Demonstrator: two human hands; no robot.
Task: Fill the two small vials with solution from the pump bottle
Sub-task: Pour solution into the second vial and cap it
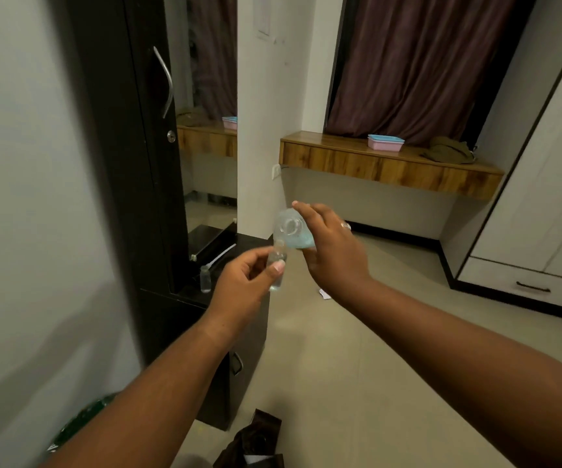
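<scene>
So, progress: roughly halfway by the look of it, though blur makes the levels hard to read.
Vial in hand: small clear glass vial (277, 270), pinched between thumb and fingers of the left hand (246, 282), held upright in mid-air, seemingly some clear liquid low down.
Bottle: clear plastic bottle with pale blue solution (291, 233), tipped mouth-down over that vial, gripped by the right hand (330, 248) with the forefinger stretched along the top; pump head apparently off.
Other vial: second small clear vial (205, 278), standing on the dark cabinet ledge (185, 293), untouched, fill level impossible to tell.
Left to do: finish this pour, then probably that one.
Arms: both stretched forward, hands close together.
</scene>
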